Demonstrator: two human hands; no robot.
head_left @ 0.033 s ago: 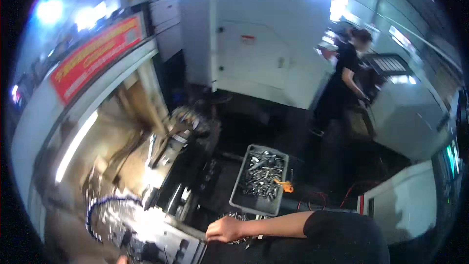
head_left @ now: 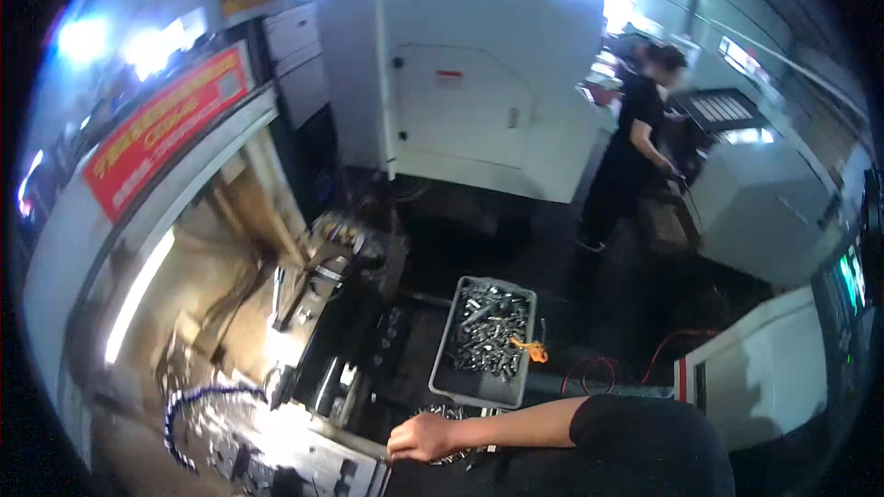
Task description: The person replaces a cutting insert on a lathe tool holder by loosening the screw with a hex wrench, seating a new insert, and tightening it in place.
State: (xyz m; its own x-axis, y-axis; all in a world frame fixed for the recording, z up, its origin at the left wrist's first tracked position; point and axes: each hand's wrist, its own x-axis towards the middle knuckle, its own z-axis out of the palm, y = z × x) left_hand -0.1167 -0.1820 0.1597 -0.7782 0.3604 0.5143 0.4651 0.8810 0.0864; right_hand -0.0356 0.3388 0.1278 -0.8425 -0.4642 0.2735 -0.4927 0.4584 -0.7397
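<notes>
My right hand (head_left: 424,437) reaches in from the right on a bare forearm below a black sleeve. Its fingers are curled together at the end of the metal machine slide (head_left: 345,460); what they hold, if anything, is hidden. Just behind the hand lie small shiny metal parts (head_left: 442,411), partly covered by it. A grey plastic bin (head_left: 437,370) stands farther off, filled with many small metal pieces (head_left: 488,331). An orange tangle (head_left: 529,348) hangs over its right side. My left hand is out of view.
To the left is the open lathe, with a bright lamp strip (head_left: 138,294), a dark blue segmented coolant hose (head_left: 168,423) and metal chips. A large white cabinet (head_left: 460,101) stands behind. A co-worker (head_left: 635,138) stands at a machine on the right. Red cables (head_left: 663,350) run near the bin.
The view has shifted slightly and become sharper. A fingertip at the bottom left edge has gone out of sight. My right hand stays by the slide end. The co-worker's arm has moved a little.
</notes>
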